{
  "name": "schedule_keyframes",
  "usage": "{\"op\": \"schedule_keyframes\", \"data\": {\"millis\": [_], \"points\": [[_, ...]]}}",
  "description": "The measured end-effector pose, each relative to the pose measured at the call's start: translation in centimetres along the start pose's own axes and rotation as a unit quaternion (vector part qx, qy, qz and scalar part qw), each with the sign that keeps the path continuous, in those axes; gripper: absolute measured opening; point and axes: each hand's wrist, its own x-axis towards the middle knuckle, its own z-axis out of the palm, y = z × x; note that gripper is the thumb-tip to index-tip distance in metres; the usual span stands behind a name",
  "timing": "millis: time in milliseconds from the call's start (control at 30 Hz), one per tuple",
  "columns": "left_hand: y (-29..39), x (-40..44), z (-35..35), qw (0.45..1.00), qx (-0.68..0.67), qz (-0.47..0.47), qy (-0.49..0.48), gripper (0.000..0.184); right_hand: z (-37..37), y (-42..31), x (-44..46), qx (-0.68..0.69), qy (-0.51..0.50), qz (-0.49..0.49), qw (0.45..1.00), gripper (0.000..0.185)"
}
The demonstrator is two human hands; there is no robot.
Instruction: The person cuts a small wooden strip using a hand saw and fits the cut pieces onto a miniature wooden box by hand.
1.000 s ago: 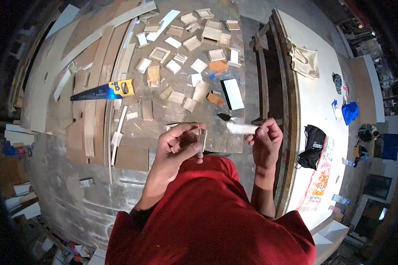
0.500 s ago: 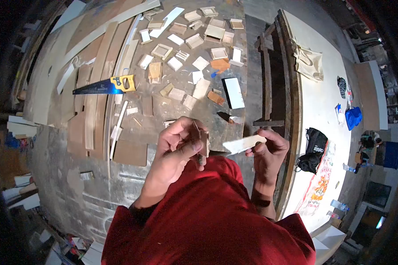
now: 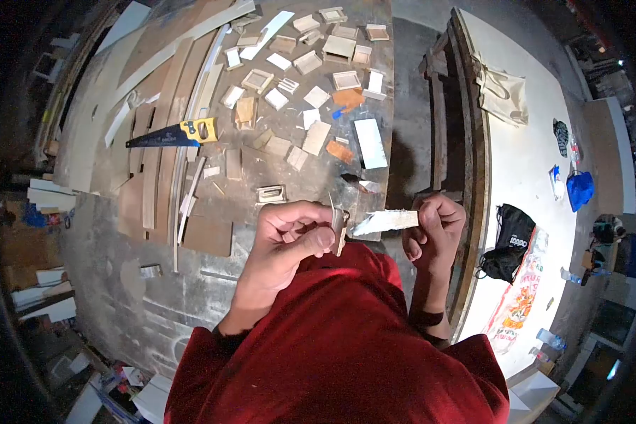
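My left hand (image 3: 287, 237) is closed, thumb against bent fingers, on a small thin wooden piece (image 3: 341, 232) held on edge. My right hand (image 3: 439, 225) pinches one end of a flat pale strip (image 3: 387, 221) between thumb and fingers. The strip has a ragged upper edge, and its whitish tip points left, close beside the wooden piece. I cannot tell what the strip is made of, nor whether the two touch. Beyond the left hand, a small wooden frame with a slot (image 3: 271, 194) lies on the worktable (image 3: 261, 166).
A yellow-handled handsaw (image 3: 173, 133) lies across long boards (image 3: 159, 169) on the left. Several small wooden frames and box parts cover the far worktable, near a white block (image 3: 370, 143). On the right, a white-topped table (image 3: 533, 148) bears a canvas bag (image 3: 502, 95) and a black drawstring bag (image 3: 509, 237).
My left hand has turned and moved slightly right with the wooden piece. The strip now lies more level, its tip nearer the piece. The view has shifted a little.
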Motion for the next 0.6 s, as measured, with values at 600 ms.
{"op": "schedule_keyframes", "data": {"millis": [600], "points": [[-3.8, 2.3, 4.6, 0.999, -0.019, -0.011, 0.041, 0.021, -5.9, -2.1, 0.1, -0.011, 0.020, -0.037, 0.999, 0.018]]}}
